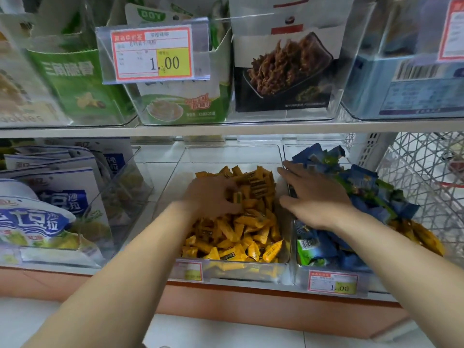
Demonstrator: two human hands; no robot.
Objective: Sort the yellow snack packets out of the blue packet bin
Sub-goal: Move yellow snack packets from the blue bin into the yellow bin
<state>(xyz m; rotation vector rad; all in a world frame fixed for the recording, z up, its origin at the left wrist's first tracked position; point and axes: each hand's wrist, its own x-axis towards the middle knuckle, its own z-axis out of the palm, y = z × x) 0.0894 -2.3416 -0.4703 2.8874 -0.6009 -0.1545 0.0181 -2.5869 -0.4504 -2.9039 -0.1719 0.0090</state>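
Under my left hand [211, 195] is the yellow bin [233, 154], full of yellow packets [233, 234]; that hand is blurry, so I cannot tell if it grips one. My right hand [317, 197] lies flat and open on the blue packets [361, 182], maybe feeling for strays. Right of that wrist, stray yellow ones [424, 238] sit in the blue packet bin [300, 273].

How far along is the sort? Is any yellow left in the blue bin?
Done: the middle bin holds a yellow pile. In hand: the left hand is in that pile, grip blurred; the right hand lies flat on the blue packets. Left: yellow packets show at the right edge of the blue bin.
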